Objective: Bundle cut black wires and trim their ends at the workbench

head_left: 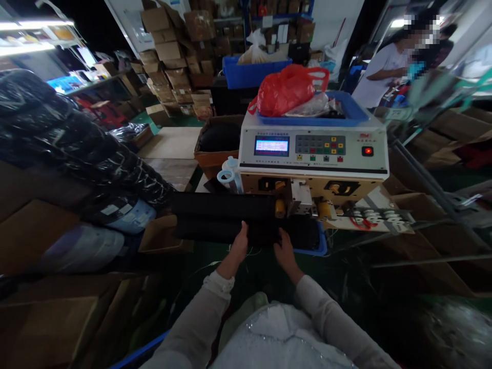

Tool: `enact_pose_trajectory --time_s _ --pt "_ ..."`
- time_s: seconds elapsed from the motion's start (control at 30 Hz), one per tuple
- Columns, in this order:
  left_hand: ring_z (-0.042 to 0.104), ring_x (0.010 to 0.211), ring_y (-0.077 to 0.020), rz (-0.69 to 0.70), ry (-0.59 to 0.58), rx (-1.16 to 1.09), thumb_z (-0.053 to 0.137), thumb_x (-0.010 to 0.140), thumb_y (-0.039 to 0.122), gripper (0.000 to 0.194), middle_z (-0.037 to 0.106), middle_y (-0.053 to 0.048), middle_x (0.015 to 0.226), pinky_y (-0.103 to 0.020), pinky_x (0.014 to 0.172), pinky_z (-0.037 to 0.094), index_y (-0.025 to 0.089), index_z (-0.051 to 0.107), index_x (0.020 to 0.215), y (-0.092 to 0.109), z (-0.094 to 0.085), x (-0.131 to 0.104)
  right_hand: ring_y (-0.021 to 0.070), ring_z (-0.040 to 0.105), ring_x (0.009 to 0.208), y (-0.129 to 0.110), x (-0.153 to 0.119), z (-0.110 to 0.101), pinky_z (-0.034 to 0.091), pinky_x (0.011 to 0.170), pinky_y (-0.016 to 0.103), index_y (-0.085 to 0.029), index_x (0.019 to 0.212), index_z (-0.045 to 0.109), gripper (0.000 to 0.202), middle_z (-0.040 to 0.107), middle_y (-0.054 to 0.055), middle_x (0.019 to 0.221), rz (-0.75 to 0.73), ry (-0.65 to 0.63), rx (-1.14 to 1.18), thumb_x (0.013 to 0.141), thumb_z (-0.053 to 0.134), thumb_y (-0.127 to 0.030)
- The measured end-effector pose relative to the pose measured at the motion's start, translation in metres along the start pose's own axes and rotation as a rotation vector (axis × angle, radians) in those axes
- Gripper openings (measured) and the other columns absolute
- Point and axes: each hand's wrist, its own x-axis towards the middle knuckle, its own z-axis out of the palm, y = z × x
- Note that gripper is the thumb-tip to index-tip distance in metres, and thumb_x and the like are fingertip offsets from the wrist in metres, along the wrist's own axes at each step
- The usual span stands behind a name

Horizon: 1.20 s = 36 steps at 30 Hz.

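Observation:
A long, dark black roll-like bundle lies crosswise in front of the machine; what it is made of cannot be made out. My left hand grips its lower edge, thumb on top and the other fingers hidden beneath. Farther right, my right hand has its fingers curled on black material at the right end of the bundle. Just behind stands a white wire-cutting type machine with a lit display, a keypad and a glowing red switch. Under the machine's front, a blue tray shows its rim beside the black material.
A blue tray with a red plastic bag rests atop the machine. Light blue tape-like rings stand left of it. Black-wrapped rolls and cardboard boxes crowd the left. A metal frame stands right; a person works beyond.

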Motion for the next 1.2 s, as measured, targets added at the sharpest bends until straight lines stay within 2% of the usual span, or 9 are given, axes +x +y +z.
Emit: enact_pose_trajectory --time_s 0.13,0.27,0.37,0.43,0.57,0.7,0.87,1.0,1.2 --pt "0.042 0.135 -0.0271 -0.054 -0.027 -0.072 0.021 0.089 0.069 0.077 0.055 -0.014 0.136 -0.041 0.109 0.038 0.013 0.054 0.13 -0.001 0.015 -0.002 0.0274 0.034 0.137 0.005 -0.003 0.017 0.025 0.116 0.047 -0.011 0.144 0.034 0.073 0.039 0.014 0.147 0.09 -0.056 0.077 0.072 0.044 -0.017" --pt "0.043 0.133 -0.0283 0.056 -0.008 0.166 0.016 0.091 0.066 0.078 0.048 -0.018 0.142 -0.043 0.109 0.038 0.01 0.047 0.135 -0.003 0.009 -0.007 0.0254 0.032 0.139 0.001 -0.005 0.016 0.022 0.117 0.045 -0.012 0.145 0.033 0.075 0.038 0.011 0.149 0.085 -0.073 0.123 0.071 0.045 -0.019" --pt "0.034 0.138 -0.0319 0.266 0.021 0.465 0.048 0.083 0.062 0.076 0.039 -0.021 0.146 -0.047 0.113 0.029 0.008 0.041 0.137 -0.004 -0.001 -0.013 0.0246 0.034 0.138 0.002 -0.007 0.005 0.023 0.117 0.043 -0.01 0.143 0.035 0.074 0.038 0.013 0.149 0.135 -0.029 0.141 0.071 0.045 -0.022" --pt "0.032 0.137 -0.0345 0.476 -0.047 0.741 0.069 0.071 0.051 0.084 0.039 -0.021 0.145 -0.049 0.114 0.027 0.008 0.039 0.137 -0.004 -0.002 -0.015 0.0247 0.038 0.136 0.002 -0.008 -0.004 0.026 0.116 0.042 -0.01 0.141 0.038 0.072 0.041 0.014 0.146 0.162 -0.016 0.169 0.071 0.045 -0.023" --pt "0.038 0.131 -0.0375 0.736 -0.149 1.271 0.076 0.064 0.029 0.081 0.045 -0.023 0.137 -0.051 0.109 0.032 0.008 0.04 0.133 0.0 0.017 -0.011 0.0237 0.052 0.123 -0.001 -0.012 -0.017 0.039 0.107 0.041 -0.016 0.133 0.048 0.064 0.054 0.013 0.134 0.175 -0.001 0.239 0.069 0.046 -0.022" --pt "0.044 0.122 -0.0358 0.719 -0.154 1.483 0.07 0.066 0.014 0.066 0.05 -0.022 0.127 -0.048 0.103 0.035 0.006 0.044 0.127 0.005 0.036 -0.003 0.021 0.06 0.11 -0.008 -0.022 -0.031 0.046 0.096 0.038 -0.019 0.123 0.056 0.055 0.061 0.01 0.123 0.156 0.014 0.257 0.068 0.046 -0.019" --pt "0.049 0.113 -0.0332 0.608 -0.26 1.53 0.066 0.069 0.011 0.042 0.055 -0.02 0.117 -0.045 0.097 0.039 0.009 0.054 0.11 0.008 0.036 0.001 0.0203 0.063 0.094 -0.008 -0.036 -0.049 0.05 0.084 0.035 -0.02 0.113 0.062 0.048 0.067 0.006 0.103 0.209 -0.01 0.232 0.067 0.047 -0.02" --pt "0.056 0.106 -0.0313 0.537 -0.434 1.515 0.066 0.069 0.011 0.036 0.06 -0.019 0.112 -0.04 0.091 0.043 0.01 0.059 0.104 0.016 0.029 0.005 0.0207 0.063 0.088 -0.003 -0.044 -0.062 0.05 0.081 0.035 -0.018 0.108 0.063 0.045 0.068 0.006 0.097 0.214 -0.007 0.235 0.067 0.046 -0.023" --pt "0.064 0.079 -0.0228 0.404 -0.732 1.445 0.068 0.063 0.015 0.032 0.07 -0.007 0.09 -0.029 0.072 0.046 0.018 0.068 0.095 0.044 0.016 0.024 0.0214 0.063 0.083 0.007 -0.051 -0.074 0.048 0.076 0.034 -0.018 0.105 0.064 0.043 0.069 0.005 0.087 0.257 0.02 0.245 0.067 0.046 -0.027"
